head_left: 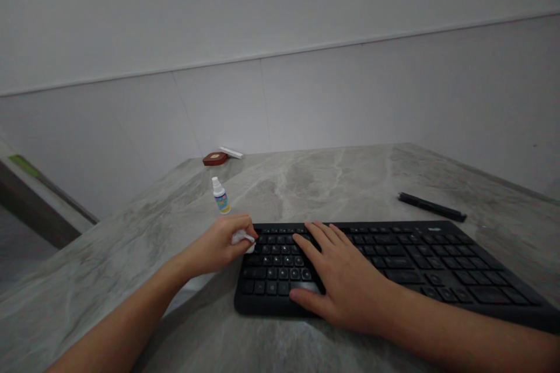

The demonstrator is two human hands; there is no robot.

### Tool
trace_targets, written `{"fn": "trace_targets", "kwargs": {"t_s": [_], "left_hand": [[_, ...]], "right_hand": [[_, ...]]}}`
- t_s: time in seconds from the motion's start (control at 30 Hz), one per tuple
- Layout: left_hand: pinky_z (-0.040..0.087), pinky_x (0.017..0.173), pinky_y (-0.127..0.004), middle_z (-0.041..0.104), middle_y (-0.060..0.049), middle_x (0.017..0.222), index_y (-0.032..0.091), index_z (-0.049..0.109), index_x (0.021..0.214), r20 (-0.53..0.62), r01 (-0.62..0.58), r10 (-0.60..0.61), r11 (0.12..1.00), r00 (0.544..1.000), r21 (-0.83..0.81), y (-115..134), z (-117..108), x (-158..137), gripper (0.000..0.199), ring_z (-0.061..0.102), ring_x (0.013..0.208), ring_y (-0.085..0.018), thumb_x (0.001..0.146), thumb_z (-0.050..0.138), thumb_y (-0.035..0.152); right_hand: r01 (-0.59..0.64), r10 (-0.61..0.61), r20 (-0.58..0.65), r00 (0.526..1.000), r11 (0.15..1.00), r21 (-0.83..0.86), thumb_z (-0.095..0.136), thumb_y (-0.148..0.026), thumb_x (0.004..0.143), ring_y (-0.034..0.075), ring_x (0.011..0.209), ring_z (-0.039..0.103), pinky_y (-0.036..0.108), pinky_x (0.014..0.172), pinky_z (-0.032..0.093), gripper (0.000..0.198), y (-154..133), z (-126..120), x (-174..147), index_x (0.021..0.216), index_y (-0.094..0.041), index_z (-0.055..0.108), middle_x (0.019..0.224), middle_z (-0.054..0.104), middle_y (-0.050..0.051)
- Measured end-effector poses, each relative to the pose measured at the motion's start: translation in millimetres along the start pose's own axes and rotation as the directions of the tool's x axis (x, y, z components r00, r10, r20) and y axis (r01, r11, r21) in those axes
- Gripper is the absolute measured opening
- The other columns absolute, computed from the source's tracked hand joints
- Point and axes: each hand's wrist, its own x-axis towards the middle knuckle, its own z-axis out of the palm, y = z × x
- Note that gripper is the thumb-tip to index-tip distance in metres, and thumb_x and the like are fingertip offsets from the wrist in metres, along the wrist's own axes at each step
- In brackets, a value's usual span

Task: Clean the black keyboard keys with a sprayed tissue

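A black keyboard (280,274) lies on the marbled tabletop, its number pad at the right. My left hand (221,245) is closed around a crumpled white tissue (243,238), which meets the keyboard's upper left corner keys. Its fingers are bent, and part of the tissue is hidden inside them. With fingers spread, my right hand (335,274) lies flat over the left-middle keys and covers some of them; the thumb rests near the space bar. Just beyond my left hand, a small white bottle (221,197) with a blue and yellow label stands upright.
A slim black pen-like object (432,207) lies behind the keyboard's right part. At the table's far left corner sit a brown box-like case (214,158) and a thin white object (231,152). A pale wall (315,93) borders the grey marbled table (301,180) at the back.
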Motion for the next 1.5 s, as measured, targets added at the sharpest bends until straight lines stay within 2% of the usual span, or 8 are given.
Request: {"fn": "trace_targets", "kwargs": {"t_s": [0.23, 0.5, 0.77, 0.9, 1.1, 1.5], "left_hand": [[0.041, 0.072, -0.027, 0.06, -0.001, 0.081, 0.018, 0.062, 0.084, -0.047, -0.043, 0.043, 0.999, 0.998, 0.003, 4.8, 9.4, 2.1, 0.009, 0.057, 0.076, -0.016, 0.087, 0.054, 0.015], [0.042, 0.074, -0.028, 0.062, -0.001, 0.083, 0.018, 0.061, 0.085, 0.019, -0.044, 0.043, 0.999, 0.999, 0.024, 3.3, -2.0, -0.8, 0.008, 0.058, 0.077, -0.015, 0.089, 0.055, 0.016], [0.042, 0.075, -0.027, 0.061, 0.0, 0.085, 0.019, 0.063, 0.088, 0.023, -0.065, 0.065, 0.998, 0.998, 0.004, 6.0, 6.0, 0.1, 0.008, 0.058, 0.078, -0.015, 0.091, 0.055, 0.016], [0.042, 0.075, -0.027, 0.061, 0.0, 0.085, 0.018, 0.062, 0.088, 0.037, -0.075, 0.075, 0.997, 0.996, 0.002, 4.4, 1.0, -0.4, 0.008, 0.058, 0.079, -0.015, 0.091, 0.055, 0.015], [0.043, 0.076, -0.028, 0.062, 0.0, 0.086, 0.018, 0.062, 0.087, 0.116, -0.067, 0.062, 0.997, 0.991, 0.044, -3.3, -13.1, -4.1, 0.007, 0.058, 0.081, -0.016, 0.089, 0.058, 0.013], [0.043, 0.076, -0.027, 0.062, 0.0, 0.084, 0.018, 0.063, 0.087, 0.077, -0.098, 0.094, 0.994, 0.993, 0.052, -0.6, -11.3, -4.2, 0.015, 0.059, 0.08, -0.015, 0.083, 0.056, 0.005]], "right_hand": [[0.007, -0.007, -0.023, 1.0, 1.0, 0.002, 0.051, -0.066, 0.085, 0.041, 0.136, 0.037, 0.059, 0.11, 0.029, 0.079, 0.5, 1.5, -0.3, 0.141, -0.011, 0.05, 0.147, 0.043, 0.024], [0.003, -0.003, -0.003, 1.0, 1.0, -0.007, 0.052, -0.066, 0.084, 0.041, 0.135, 0.037, 0.059, 0.111, 0.029, 0.08, 0.0, 0.2, 0.4, 0.141, -0.011, 0.05, 0.147, 0.043, 0.023], [0.005, -0.005, -0.007, 1.0, 1.0, -0.012, 0.054, -0.065, 0.084, 0.042, 0.135, 0.037, 0.06, 0.11, 0.029, 0.08, 0.2, 1.4, 0.6, 0.142, -0.011, 0.05, 0.146, 0.044, 0.024], [0.008, -0.008, 0.007, 1.0, 1.0, -0.009, 0.052, -0.066, 0.084, 0.042, 0.136, 0.036, 0.06, 0.111, 0.028, 0.081, 0.3, 0.6, 0.6, 0.142, -0.01, 0.049, 0.147, 0.042, 0.025], [-0.007, 0.007, 0.043, 0.999, 1.0, -0.005, 0.051, -0.065, 0.085, 0.042, 0.137, 0.034, 0.06, 0.112, 0.027, 0.081, -0.6, -3.1, 2.2, 0.143, -0.009, 0.048, 0.148, 0.041, 0.026], [0.005, -0.005, 0.008, 1.0, 1.0, 0.001, 0.052, -0.065, 0.084, 0.042, 0.136, 0.036, 0.06, 0.111, 0.029, 0.081, 0.5, 0.8, 0.6, 0.142, -0.009, 0.05, 0.147, 0.042, 0.025]]}}
